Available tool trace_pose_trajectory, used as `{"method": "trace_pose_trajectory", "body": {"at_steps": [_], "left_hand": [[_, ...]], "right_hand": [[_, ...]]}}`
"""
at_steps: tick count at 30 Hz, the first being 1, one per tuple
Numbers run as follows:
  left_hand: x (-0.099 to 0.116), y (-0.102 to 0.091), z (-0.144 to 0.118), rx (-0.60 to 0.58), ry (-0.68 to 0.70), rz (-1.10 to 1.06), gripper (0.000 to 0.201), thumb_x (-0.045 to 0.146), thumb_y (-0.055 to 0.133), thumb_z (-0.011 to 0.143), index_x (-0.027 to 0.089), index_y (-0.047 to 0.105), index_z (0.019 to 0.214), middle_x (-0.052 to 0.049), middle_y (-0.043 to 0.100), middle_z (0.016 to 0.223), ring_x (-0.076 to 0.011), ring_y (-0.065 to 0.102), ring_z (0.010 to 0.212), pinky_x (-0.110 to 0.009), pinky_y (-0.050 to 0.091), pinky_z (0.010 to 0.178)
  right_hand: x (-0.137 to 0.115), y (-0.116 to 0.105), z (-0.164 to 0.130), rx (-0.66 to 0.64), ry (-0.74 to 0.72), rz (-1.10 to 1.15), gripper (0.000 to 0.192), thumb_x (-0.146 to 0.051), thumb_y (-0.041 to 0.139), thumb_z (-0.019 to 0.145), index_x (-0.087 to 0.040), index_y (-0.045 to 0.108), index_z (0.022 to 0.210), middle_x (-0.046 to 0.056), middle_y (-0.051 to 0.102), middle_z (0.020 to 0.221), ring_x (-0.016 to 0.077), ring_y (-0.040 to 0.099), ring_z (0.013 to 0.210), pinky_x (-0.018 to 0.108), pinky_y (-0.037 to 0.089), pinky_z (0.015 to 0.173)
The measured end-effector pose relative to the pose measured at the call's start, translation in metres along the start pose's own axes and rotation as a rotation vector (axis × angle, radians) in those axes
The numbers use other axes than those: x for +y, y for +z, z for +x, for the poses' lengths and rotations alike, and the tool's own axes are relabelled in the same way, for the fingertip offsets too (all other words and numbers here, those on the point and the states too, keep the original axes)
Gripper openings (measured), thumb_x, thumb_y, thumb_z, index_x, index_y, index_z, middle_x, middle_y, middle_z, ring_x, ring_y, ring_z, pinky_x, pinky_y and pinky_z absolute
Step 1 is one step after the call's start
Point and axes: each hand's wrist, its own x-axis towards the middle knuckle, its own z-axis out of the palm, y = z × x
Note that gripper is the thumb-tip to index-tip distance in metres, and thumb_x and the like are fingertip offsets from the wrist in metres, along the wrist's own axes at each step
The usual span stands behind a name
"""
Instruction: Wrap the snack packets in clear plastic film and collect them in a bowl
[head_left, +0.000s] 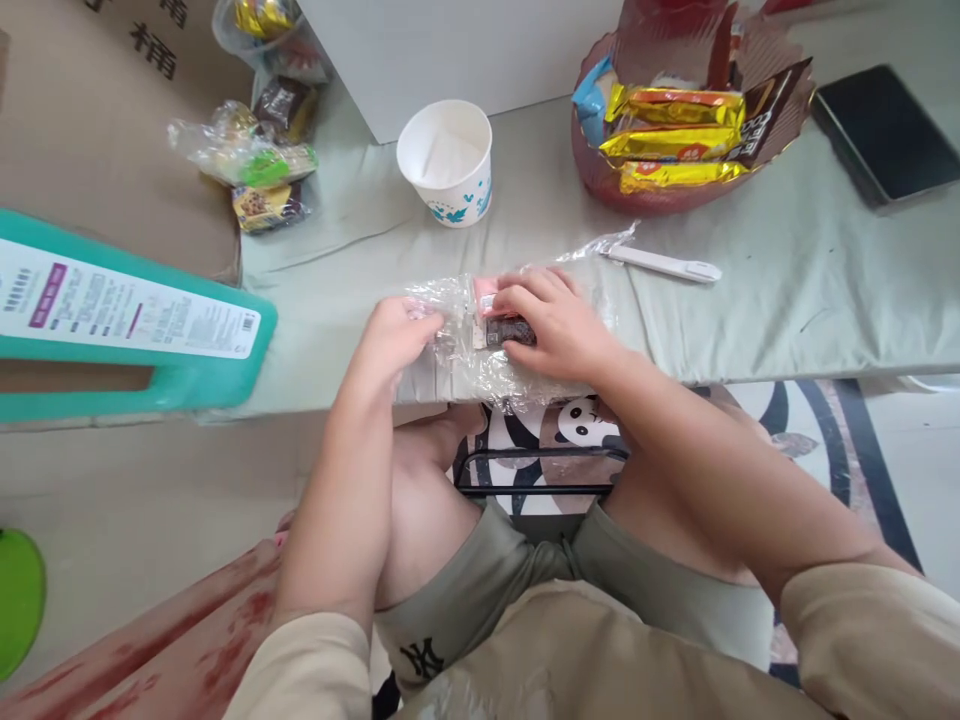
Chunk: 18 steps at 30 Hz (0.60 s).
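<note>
1. The right hand (551,325) pinches a dark snack (510,331) through the clear bag (480,340), just nearer than the cup (445,160).
2. The left hand (394,335) grips the bag's left end.
3. A bowl (600,175) and white stick (664,263) lie right of the cup.
4. Both wrists are bent inward.

Your right hand (555,325) covers most of the small dark snack piece (511,331), so its full shape cannot be told. The clear plastic wrap (480,365) blurs what lies under it, and your left hand (394,335) hides the left end of the wrap; whether those fingers pinch it cannot be told. The print on the teal box (127,325) is too small to read, and the left edge cuts the box off. The top edge cuts off the red basket (600,165) and the white box (420,50). The dark phone (885,130) shows only a blank screen. The green object (19,600) at the left edge is too cropped to identify.
</note>
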Motion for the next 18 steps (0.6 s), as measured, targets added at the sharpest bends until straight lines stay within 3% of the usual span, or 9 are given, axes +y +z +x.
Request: {"method": "trace_pose_trajectory", "body": {"at_steps": [2,4,7,9,13,18], "left_hand": [[0.013,0.003,-0.006,-0.141,-0.034,-0.080,0.022,0.015,0.068,0.074,0.019,0.059,0.054,0.000,0.053,0.054,-0.0123,0.048,0.051,-0.027,0.039,0.053],[0.022,0.006,-0.011,-0.215,-0.031,-0.231,0.019,0.017,0.069,0.073,0.019,0.061,0.056,-0.001,0.058,0.061,-0.0124,0.056,0.059,-0.027,0.047,0.058],[0.030,0.008,-0.016,-0.295,0.001,-0.495,0.013,0.021,0.070,0.071,0.019,0.060,0.064,-0.006,0.070,0.081,-0.0190,0.072,0.086,-0.034,0.061,0.080],[0.034,0.009,-0.016,-0.354,-0.001,-0.615,0.013,0.026,0.069,0.072,0.019,0.059,0.067,-0.009,0.074,0.093,-0.0246,0.075,0.099,-0.039,0.064,0.084],[0.041,0.012,-0.008,-0.338,-0.149,-0.822,0.009,0.028,0.062,0.071,0.020,0.065,0.073,-0.013,0.079,0.107,-0.0296,0.076,0.102,-0.027,0.058,0.053],[0.053,0.021,0.010,-0.367,-0.351,-1.058,0.034,0.023,0.051,0.066,0.012,0.073,0.090,-0.015,0.079,0.091,-0.0230,0.078,0.084,-0.014,0.030,0.031]], "right_hand": [[0.000,0.002,-0.002,-0.016,0.014,-0.007,0.045,-0.023,0.063,0.081,-0.025,0.063,0.126,0.013,0.056,0.153,0.0394,0.044,0.148,0.062,0.033,0.120],[0.002,0.004,-0.004,-0.039,0.040,0.002,0.059,-0.023,0.065,0.080,-0.028,0.058,0.139,0.012,0.051,0.159,0.0415,0.037,0.153,0.065,0.034,0.119],[0.006,0.005,-0.004,-0.024,0.054,0.038,0.076,-0.021,0.064,0.079,-0.027,0.047,0.153,0.014,0.049,0.159,0.0405,0.041,0.150,0.063,0.040,0.117],[0.008,0.006,-0.003,0.017,0.045,0.066,0.080,-0.019,0.061,0.079,-0.024,0.042,0.157,0.017,0.051,0.157,0.0385,0.046,0.146,0.059,0.044,0.115],[0.013,0.002,-0.003,0.111,0.018,0.095,0.077,-0.021,0.056,0.079,-0.017,0.043,0.154,0.018,0.057,0.151,0.0362,0.056,0.136,0.054,0.050,0.111],[0.023,-0.012,-0.006,0.126,0.094,0.083,0.062,-0.021,0.045,0.088,-0.018,0.049,0.149,0.014,0.069,0.134,0.0300,0.068,0.115,0.047,0.058,0.096]]}}
